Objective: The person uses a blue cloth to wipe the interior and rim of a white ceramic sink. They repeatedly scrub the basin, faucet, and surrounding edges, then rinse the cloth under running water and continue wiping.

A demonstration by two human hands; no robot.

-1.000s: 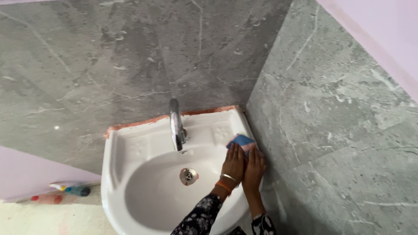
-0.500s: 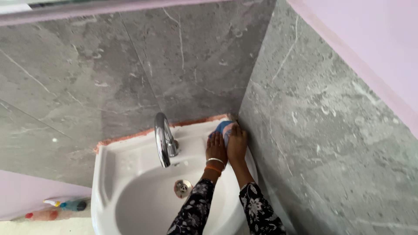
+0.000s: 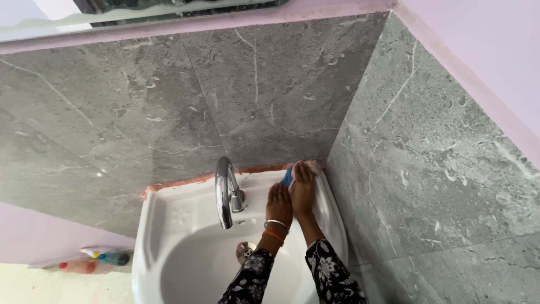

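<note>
Basin: glossy white ceramic;
Tap: polished chrome metal;
Wall tiles: smooth grey marbled stone, slightly sheened;
Sponge: soft blue foam

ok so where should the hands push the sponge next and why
Probably a short slide leftward along the back ledge toward the tap. Both the left hand and right hand press the blue sponge into the sink's far right corner, against the wall tiles.

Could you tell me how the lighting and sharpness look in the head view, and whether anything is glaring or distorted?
Head view: soft, even daylight with no hard shadows; a small glint on the chrome faucet and a faint sheen on the grey wall tiles; the white sink is bright but not blown out; both hands, left hand and right hand, are reasonably sharp; straight tile edges bow slightly, suggesting wide-angle distortion.
</note>
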